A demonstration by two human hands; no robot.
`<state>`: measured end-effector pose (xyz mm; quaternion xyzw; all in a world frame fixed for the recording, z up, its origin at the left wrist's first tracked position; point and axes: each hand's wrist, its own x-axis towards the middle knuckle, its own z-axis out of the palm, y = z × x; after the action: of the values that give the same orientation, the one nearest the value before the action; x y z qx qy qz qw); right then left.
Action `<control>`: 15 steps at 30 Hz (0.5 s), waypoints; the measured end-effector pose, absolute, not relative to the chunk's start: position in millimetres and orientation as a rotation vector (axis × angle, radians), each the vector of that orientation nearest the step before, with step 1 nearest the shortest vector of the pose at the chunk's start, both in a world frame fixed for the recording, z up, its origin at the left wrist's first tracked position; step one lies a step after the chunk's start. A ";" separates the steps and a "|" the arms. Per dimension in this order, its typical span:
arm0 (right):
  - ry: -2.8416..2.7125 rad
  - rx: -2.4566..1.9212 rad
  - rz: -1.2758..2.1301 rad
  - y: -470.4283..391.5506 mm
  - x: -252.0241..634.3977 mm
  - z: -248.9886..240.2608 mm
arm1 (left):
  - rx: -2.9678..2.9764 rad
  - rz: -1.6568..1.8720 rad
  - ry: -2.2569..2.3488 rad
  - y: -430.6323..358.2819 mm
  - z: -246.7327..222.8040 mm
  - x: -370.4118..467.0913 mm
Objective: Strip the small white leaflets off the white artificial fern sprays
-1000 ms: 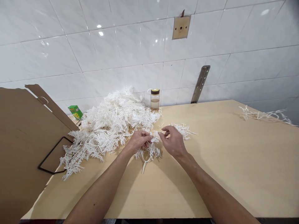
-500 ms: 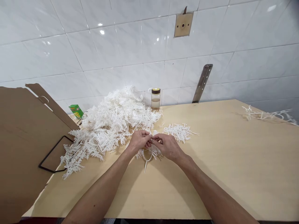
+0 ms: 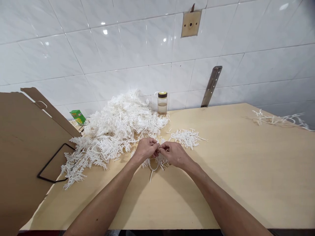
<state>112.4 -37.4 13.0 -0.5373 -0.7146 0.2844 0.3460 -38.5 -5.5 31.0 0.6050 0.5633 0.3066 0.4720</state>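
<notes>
My left hand [image 3: 146,149] and my right hand [image 3: 175,153] meet at the middle of the table, fingertips pinched together. Both are closed on a white artificial sprig [image 3: 162,162], whose fine branches show under the fingers. From it a thin stem [image 3: 151,177] curves down toward me. The exact point of the pinch is hidden by the fingers. Just beyond my right hand lies a small pile of white snipped-looking pieces [image 3: 187,137]. To the left of my left hand spreads a large heap of white branched sprigs [image 3: 118,121].
A lidded bottle with liquid [image 3: 162,104] stands by the tiled wall. On the left are a cardboard box [image 3: 27,147], a black metal frame [image 3: 46,179] and a green packet [image 3: 78,117]. Bare white stems [image 3: 278,119] lie at the table's far right edge.
The view has shifted slightly, moving everything a little to the left. My hands keep nearly the same pinch, with only small finger movement on the sprig.
</notes>
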 end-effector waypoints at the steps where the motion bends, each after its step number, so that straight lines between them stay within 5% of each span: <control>1: -1.850 -1.395 0.772 -37.3 112.9 12.5 | 1.493 0.752 1.377 -5.8 30.6 -38.3; 15: -1.890 -1.594 0.509 -36.7 97.8 3.2 | 1.504 0.799 1.411 -6.4 27.4 -37.0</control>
<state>97.8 -36.7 3.2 -0.6016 -0.7133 0.1920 0.3041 -37.0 -6.4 27.4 0.6079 0.5703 0.3228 0.4485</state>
